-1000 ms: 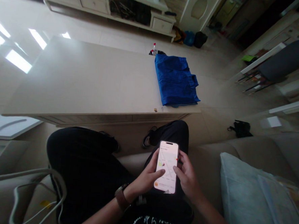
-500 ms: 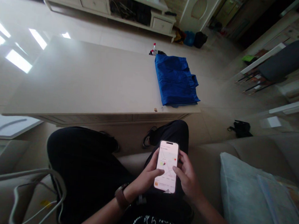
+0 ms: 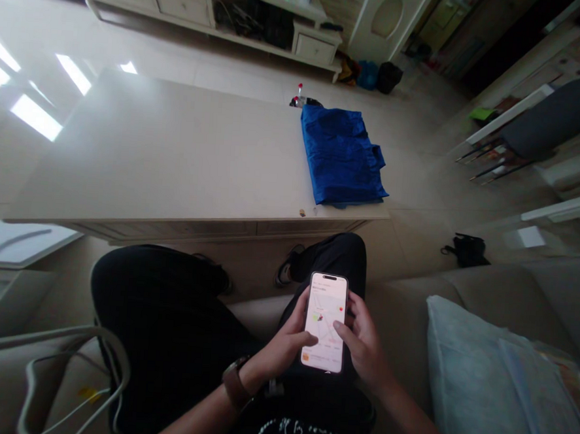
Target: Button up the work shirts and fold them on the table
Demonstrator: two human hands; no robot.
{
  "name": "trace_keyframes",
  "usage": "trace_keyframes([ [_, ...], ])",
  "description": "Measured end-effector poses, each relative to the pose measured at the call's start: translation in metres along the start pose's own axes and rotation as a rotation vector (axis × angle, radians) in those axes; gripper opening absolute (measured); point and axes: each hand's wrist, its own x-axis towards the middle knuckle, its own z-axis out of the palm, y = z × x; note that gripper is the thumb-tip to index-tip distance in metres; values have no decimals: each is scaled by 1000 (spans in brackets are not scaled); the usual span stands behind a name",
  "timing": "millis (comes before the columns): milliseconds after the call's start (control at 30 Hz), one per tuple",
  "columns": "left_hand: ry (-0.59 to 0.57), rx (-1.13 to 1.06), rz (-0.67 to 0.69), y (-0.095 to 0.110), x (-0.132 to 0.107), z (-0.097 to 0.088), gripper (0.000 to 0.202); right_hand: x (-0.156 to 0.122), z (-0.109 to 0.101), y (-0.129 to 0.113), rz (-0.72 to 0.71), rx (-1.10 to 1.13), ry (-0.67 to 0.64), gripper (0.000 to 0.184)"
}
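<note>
Seated on the sofa (image 3: 487,288), both hands clasp the lit phone (image 3: 325,321) over the lap, left hand (image 3: 287,344) thumbing its screen, right hand (image 3: 363,342) cupping its edge, blue cloth (image 3: 340,154) on the table (image 3: 166,157) beyond.

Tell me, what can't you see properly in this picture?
In the head view:
The phone: its screen is too small and bright to read, and the left hand and right hand cover its edges.
A red-capped thing at the blue cloth's far corner: too small to name.
A speck at the table edge: too small.
The cushion: cut off by the right edge.
</note>
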Motion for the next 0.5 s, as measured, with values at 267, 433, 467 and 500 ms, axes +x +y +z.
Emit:
trace_keyframes([
  [267, -112, 68, 2, -3, -3, -1, 117, 1, 2, -6, 14, -64, 16, 90],
  [433, -235, 258, -30, 4, -9, 2, 122, 7, 3, -7, 79, -126, 25, 110],
  [467, -253, 314, -32, 7, -10, 3, 122, 7, 2, -4, 83, -140, 33, 111],
  [500, -269, 366, -39, 9, -12, 4, 122, 5, -1, 0, 83, -150, 47, 112],
])
